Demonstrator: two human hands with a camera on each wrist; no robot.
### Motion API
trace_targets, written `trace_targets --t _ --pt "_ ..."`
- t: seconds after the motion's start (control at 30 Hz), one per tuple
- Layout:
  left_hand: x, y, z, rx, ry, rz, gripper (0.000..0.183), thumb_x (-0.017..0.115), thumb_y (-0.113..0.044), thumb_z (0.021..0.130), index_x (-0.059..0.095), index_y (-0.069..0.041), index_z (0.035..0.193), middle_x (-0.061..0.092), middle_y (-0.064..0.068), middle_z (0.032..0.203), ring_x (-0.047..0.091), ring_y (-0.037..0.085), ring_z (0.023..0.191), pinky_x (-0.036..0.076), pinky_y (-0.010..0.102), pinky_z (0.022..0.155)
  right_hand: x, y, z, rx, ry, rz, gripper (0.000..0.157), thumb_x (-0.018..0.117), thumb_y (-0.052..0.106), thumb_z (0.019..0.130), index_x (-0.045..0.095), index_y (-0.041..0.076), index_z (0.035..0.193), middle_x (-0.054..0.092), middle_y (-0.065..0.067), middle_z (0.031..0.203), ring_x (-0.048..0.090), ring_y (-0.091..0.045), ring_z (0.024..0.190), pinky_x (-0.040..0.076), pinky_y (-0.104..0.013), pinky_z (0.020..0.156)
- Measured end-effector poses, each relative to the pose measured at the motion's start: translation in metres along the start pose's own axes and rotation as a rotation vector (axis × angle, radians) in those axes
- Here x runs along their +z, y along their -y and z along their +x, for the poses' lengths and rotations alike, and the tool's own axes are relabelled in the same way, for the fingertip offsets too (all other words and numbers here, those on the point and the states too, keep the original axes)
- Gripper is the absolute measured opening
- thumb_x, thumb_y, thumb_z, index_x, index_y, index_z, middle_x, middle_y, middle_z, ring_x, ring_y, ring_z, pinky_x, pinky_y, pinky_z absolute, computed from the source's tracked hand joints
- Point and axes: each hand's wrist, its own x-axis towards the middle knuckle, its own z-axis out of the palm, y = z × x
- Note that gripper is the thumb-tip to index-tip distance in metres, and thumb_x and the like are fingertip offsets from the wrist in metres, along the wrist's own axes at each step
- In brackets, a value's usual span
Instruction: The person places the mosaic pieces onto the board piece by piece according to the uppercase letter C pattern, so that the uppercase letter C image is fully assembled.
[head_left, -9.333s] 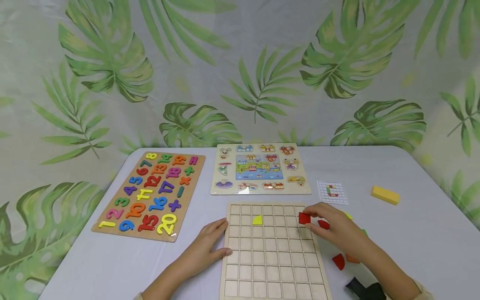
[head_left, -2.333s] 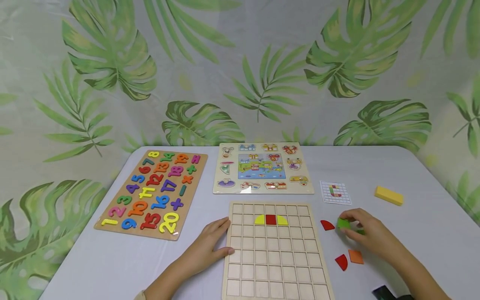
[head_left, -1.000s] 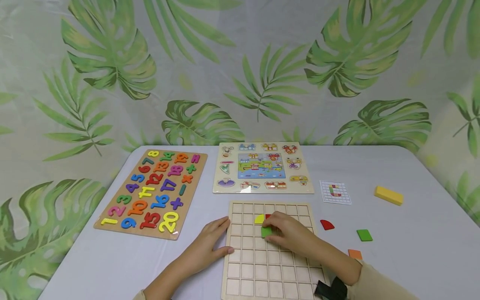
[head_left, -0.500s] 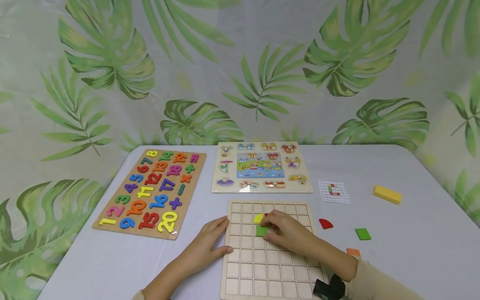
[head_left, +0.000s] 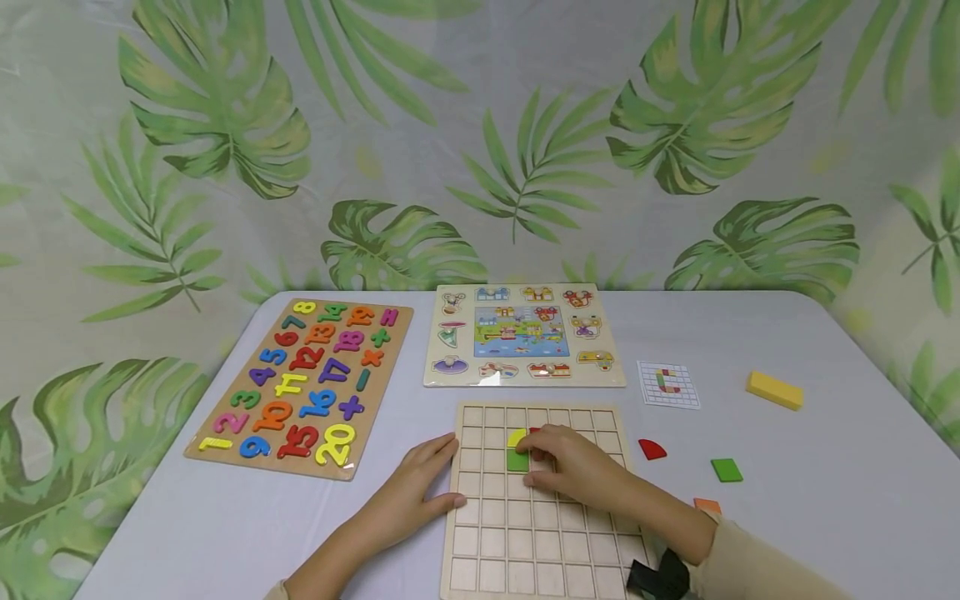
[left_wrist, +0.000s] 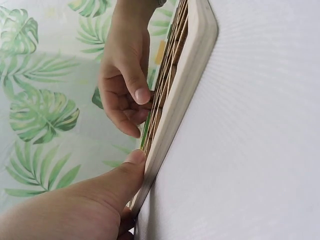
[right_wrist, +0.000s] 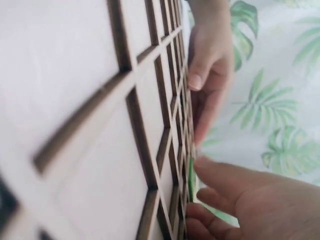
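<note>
My left hand [head_left: 411, 487] rests along the left edge of the gridded wooden board [head_left: 487, 546]; its thumb [left_wrist: 127, 175] touches the rim in the left wrist view. A green square tile [head_left: 517, 460] lies in a cell directly below a yellow quarter-circle tile [head_left: 517, 437]. At that green tile's right side is my right hand [head_left: 581, 467], index fingertip and thumb apart, nothing pinched between them. A sliver of a red square tile [head_left: 534, 431] shows behind its fingers. The right wrist view catches the green tile edge-on, beside the fingertips.
Right of the board lie a red quarter circle [head_left: 652, 449], a green square [head_left: 726, 470] and a partly covered orange square [head_left: 707, 506]. Beyond are a pattern card [head_left: 668, 384], yellow block [head_left: 775, 389], picture puzzle [head_left: 523, 379] and number board [head_left: 341, 462].
My right hand has carried the green square from the table to the board, slid it left into its cell and let go. Earlier, the red square and second yellow quarter circle came onto the board.
</note>
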Motion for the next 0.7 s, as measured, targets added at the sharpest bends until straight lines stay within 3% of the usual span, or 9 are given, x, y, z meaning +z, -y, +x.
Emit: trace_targets --t 0.1,0.23,0.5,0.7 --pt "0.000 0.000 0.000 0.003 -0.001 -0.002 0.073 0.056 -0.046 0.084 0.035 0.001 0.136 0.030 0.010 0.142 0.024 0.028 0.129 0.026 0.044 0.102 -0.004 0.002 -0.006 0.045 -0.006 0.087 0.039 0.069 0.027 0.080 0.058 0.014 0.114 0.054 0.008 0.099 0.049 -0.008 0.089 0.045 -0.025 0.078" --pt "0.001 0.001 0.000 0.003 0.000 -0.001 0.073 0.057 -0.045 0.084 0.035 0.001 0.136 0.030 0.010 0.142 0.024 0.028 0.129 0.026 0.044 0.102 -0.014 0.005 -0.014 0.045 -0.080 0.157 0.044 0.068 0.031 0.080 0.056 0.015 0.118 0.054 0.009 0.112 0.051 -0.010 0.101 0.045 -0.031 0.084" --pt "0.001 0.001 0.000 0.002 0.003 0.001 0.073 0.057 -0.045 0.083 0.035 0.000 0.136 0.030 0.010 0.142 0.024 0.028 0.129 0.025 0.043 0.102 -0.040 0.004 -0.040 -0.051 -0.282 0.051 0.045 0.072 0.022 0.077 0.056 0.018 0.118 0.054 0.007 0.116 0.052 -0.015 0.101 0.048 -0.035 0.079" --pt "0.000 0.000 0.000 0.003 0.003 0.003 0.074 0.054 -0.047 0.084 0.035 0.001 0.136 0.030 0.010 0.142 0.024 0.028 0.129 0.026 0.044 0.102 -0.061 -0.013 -0.070 -0.051 -0.424 -0.075 0.049 0.076 0.015 0.073 0.057 0.014 0.118 0.054 0.006 0.115 0.049 -0.008 0.100 0.040 -0.014 0.083"
